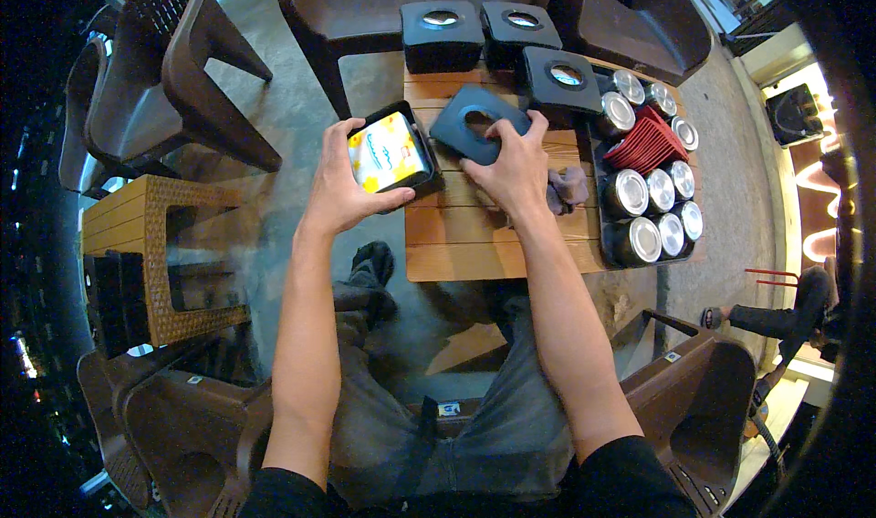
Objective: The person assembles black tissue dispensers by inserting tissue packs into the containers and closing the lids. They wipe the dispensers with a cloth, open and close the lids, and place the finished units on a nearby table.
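My left hand [339, 189] grips a black tissue box base [423, 151] at the table's left edge, thumb along its near side. Inside the base lies a yellow and white tissue pack [388, 153], its printed face up. My right hand [513, 164] pinches the box's dark lid [461, 121], which has an oval hole. The lid is apart from the base and tilted, just right of it over the wooden table [465, 235]. Beside my right wrist a crumpled greyish cloth [570, 189] lies on the wood, partly hidden by my hand.
Beyond the lid stand three closed black tissue boxes [443, 39]. A black tray [604, 235] on the right carries several metal-lidded jars [631, 192] and a stack of red dishes [650, 142]. Brown plastic chairs [365, 11] surround the table. Another person's leg [776, 315] shows at right.
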Available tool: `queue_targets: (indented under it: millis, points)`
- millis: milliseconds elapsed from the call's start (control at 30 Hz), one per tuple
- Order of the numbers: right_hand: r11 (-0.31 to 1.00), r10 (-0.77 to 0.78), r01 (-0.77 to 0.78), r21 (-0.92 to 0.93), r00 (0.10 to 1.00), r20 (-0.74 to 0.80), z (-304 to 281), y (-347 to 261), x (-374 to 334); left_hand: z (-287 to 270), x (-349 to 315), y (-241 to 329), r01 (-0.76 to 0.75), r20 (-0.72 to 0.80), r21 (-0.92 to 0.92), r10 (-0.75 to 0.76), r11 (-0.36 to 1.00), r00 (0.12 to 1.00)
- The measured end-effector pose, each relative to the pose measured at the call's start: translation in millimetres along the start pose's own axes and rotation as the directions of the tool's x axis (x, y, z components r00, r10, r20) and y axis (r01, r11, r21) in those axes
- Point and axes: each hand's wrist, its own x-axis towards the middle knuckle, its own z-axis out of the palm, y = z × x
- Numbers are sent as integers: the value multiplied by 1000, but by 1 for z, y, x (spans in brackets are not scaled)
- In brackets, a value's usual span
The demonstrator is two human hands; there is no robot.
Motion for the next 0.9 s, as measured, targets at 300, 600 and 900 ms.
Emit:
queue_targets:
  millis: [300, 600, 900]
  points:
    - [973, -159, 215, 79, 880, -447, 5, -27, -8, 20, 7, 7, 197, -154, -137, -218, 971, 964]
    - [944, -313, 328, 22, 917, -247, 8, -32, -16, 35, 10, 6, 262, -66, -725, -442, 637, 895]
    - [945, -325, 328, 7, 937, -129, -3, -41, -21, 36, 10, 4, 311, -22, -711, -462, 631, 887]
